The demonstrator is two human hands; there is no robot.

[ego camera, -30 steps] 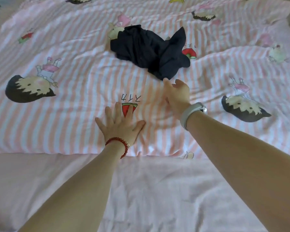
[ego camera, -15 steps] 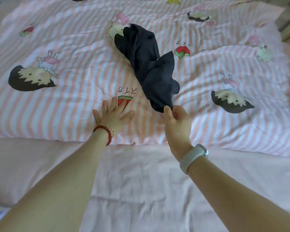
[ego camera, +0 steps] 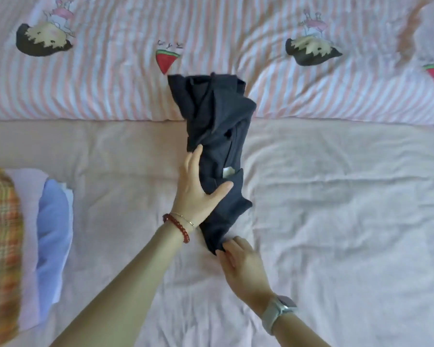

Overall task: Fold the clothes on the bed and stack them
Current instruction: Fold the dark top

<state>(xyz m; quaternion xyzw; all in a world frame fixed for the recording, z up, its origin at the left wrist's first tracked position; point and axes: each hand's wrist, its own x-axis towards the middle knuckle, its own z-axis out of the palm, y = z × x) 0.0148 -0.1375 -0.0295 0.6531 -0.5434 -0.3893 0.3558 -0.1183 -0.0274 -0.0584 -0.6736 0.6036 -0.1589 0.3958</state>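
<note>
Lying bunched, dark garment [ego camera: 218, 136], pinched by right hand [ego camera: 243, 266], under flat left hand [ego camera: 198, 189], near folded stack [ego camera: 35, 236].

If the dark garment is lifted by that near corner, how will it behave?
The dark garment looks floppy: it lies crumpled in loose folds, so it would probably hang and unfurl. It seems light, a pinch by the right hand apparently sufficing. The left hand lies on it.
</note>
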